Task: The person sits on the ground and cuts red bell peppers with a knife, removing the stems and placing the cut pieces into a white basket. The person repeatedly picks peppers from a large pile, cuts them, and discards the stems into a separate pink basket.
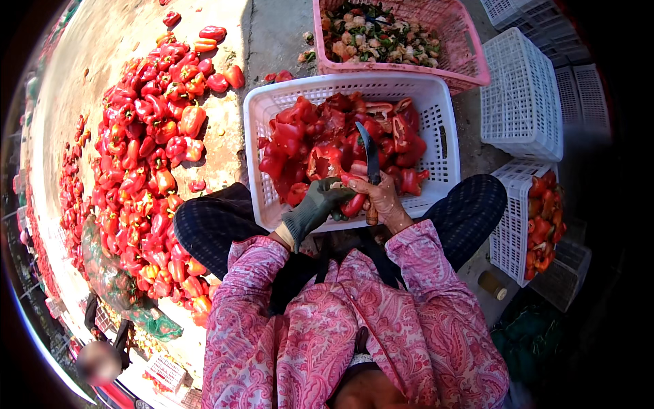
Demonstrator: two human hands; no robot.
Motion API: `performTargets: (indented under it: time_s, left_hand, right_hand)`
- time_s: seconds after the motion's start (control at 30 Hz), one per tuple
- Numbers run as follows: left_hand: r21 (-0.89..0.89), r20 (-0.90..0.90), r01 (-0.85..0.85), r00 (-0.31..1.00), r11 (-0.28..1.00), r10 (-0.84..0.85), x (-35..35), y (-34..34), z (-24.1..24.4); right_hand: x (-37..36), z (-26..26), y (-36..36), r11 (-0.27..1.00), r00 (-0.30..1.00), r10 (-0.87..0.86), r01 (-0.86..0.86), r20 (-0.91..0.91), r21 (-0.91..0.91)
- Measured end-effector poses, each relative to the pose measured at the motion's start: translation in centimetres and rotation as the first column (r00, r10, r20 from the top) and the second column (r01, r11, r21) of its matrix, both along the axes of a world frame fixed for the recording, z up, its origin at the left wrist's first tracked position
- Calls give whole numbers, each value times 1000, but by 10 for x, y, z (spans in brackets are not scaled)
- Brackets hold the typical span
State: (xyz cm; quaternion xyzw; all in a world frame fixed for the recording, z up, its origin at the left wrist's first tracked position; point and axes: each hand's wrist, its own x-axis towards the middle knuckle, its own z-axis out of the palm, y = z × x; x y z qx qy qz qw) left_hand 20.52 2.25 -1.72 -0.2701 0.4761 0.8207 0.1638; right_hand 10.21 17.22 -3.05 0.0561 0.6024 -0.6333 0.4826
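My left hand, in a grey-green glove, holds a red bell pepper over the near edge of a white plastic crate. Bare, my right hand grips the wooden handle of a curved-blade knife, its blade pointing away from me; these fingers also touch the pepper. Opened red pepper pieces fill much of the crate, which stands between my knees. Pale seeds cling to some pieces and to my right hand.
Beyond is a pink crate with pepper cores and stems. Whole red peppers lie heaped at left, beside a green net sack. White crates stand at right, one holding peppers, near a jar. Another person is at lower left.
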Motion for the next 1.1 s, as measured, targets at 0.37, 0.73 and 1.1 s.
performTargets:
  time_s: [0.37,0.73,1.1]
  left_hand:
    - [478,-84,-191,962,857,261,7,-27,-8]
    - [276,-178,-405,870,872,460,-32,-85,24]
    - [-972,204,215,575,-95,-792,-65,-71,-15]
  right_hand:
    - [4,-66,23,960,935,-268,278,233,-14]
    - [-6,-49,16,954,953,-265,281,148,-101]
    - [-9,-48,20,991,992,-122,123,16,-60]
